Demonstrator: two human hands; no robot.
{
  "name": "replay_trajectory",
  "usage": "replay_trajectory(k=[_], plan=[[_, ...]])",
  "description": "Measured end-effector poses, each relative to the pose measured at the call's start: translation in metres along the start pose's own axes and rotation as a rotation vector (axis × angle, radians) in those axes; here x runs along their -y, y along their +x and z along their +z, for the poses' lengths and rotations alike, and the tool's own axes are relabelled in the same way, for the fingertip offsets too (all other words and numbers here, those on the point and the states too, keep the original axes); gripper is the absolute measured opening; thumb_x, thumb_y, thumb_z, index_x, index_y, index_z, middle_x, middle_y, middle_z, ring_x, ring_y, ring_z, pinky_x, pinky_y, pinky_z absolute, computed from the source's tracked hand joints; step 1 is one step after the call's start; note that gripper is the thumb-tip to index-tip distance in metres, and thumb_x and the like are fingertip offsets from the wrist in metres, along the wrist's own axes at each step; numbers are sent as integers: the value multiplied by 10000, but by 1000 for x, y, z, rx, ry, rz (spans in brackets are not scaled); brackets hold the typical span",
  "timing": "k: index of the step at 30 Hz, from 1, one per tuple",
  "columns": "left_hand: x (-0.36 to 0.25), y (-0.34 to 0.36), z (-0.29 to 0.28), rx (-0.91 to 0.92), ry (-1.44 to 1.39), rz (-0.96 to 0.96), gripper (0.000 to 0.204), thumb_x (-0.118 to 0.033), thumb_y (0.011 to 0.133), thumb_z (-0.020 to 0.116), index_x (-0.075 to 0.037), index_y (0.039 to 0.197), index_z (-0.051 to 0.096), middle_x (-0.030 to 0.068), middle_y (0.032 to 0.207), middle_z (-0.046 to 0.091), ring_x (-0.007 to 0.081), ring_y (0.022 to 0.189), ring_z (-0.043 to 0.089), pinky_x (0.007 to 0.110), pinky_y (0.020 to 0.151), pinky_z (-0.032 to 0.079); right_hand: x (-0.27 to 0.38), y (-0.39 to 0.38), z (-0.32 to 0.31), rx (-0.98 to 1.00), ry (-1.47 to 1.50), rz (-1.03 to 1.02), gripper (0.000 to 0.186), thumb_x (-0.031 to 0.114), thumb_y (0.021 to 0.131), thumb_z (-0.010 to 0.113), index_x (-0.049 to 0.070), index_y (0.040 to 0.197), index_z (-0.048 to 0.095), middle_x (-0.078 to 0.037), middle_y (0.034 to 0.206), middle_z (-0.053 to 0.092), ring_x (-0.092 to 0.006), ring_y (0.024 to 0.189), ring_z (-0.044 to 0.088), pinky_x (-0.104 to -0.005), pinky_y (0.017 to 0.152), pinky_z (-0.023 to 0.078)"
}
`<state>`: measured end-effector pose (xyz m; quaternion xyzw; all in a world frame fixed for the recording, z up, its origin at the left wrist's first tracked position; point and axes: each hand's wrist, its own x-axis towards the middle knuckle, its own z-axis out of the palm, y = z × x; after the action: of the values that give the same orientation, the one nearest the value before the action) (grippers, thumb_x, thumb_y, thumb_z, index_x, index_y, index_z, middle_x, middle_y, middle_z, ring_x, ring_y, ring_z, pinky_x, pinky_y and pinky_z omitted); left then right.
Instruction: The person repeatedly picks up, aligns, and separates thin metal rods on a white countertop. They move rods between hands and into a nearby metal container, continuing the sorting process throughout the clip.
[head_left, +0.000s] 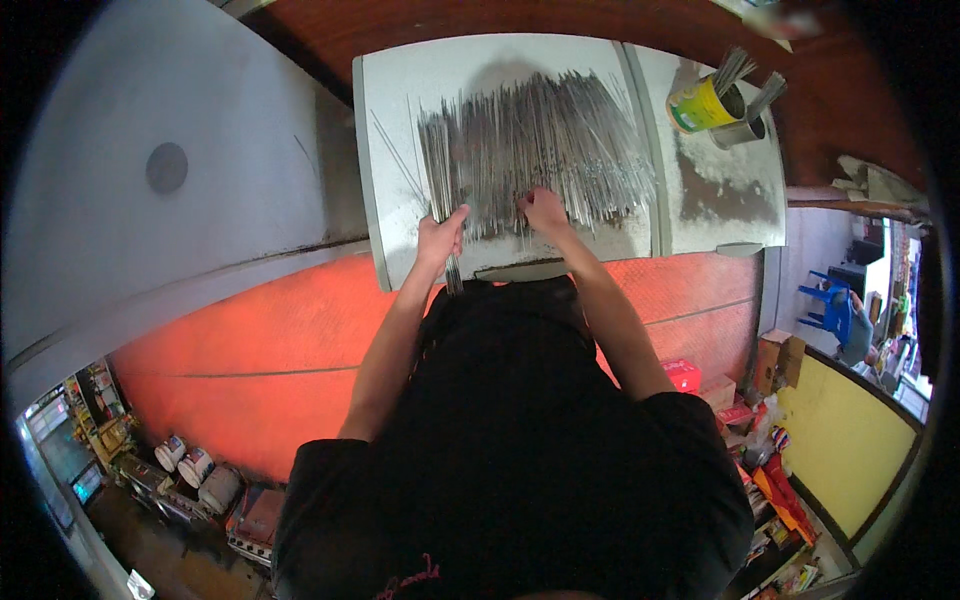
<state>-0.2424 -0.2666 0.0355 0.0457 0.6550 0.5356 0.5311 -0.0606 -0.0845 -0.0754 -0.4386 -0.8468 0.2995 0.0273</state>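
A wide spread of thin metal rods (550,140) lies side by side on a pale, worn work surface (395,100). At its left edge my left hand (441,238) is closed around a bundle of metal rods (437,165), whose lower ends stick out below the fist toward my body. My right hand (543,210) rests at the near ends of the spread, its fingers bent in and pinched among the rods. Whether a rod is between those fingertips is too small to tell. A couple of loose rods (395,150) lie apart, left of the bundle.
On the right panel of the surface stand a yellow can (697,107) and a grey metal can (738,133), both holding rods. A grey wall (200,200) rises at left. Orange flooring (260,370) stretches behind me, with boxes (715,392) and a blue chair (828,305) at right.
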Motion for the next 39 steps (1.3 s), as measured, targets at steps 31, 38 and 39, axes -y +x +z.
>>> replay_trajectory(k=[31,38,39], plan=[[21,48,5,48,117,228,405,-334,948,680,18,747,665,90,632,652,146,494,590,298,470,483,83,-56,-10,83,-132,-53,166,153,871,602,1,849,666,-225,843,696,-398,806,701,-492,707,564],[19,39,10,16,18,235,355,-292,959,670,-43,716,600,20,563,556,97,426,488,281,419,412,49,-49,-1,90,-235,94,189,151,863,576,-7,863,679,-256,882,693,-435,866,688,-528,750,566],[19,37,9,9,38,226,352,-290,959,670,-45,716,600,17,563,556,98,427,490,281,418,409,46,-48,3,83,-222,114,196,170,854,598,-9,864,678,-258,889,691,-434,864,688,-520,752,567]])
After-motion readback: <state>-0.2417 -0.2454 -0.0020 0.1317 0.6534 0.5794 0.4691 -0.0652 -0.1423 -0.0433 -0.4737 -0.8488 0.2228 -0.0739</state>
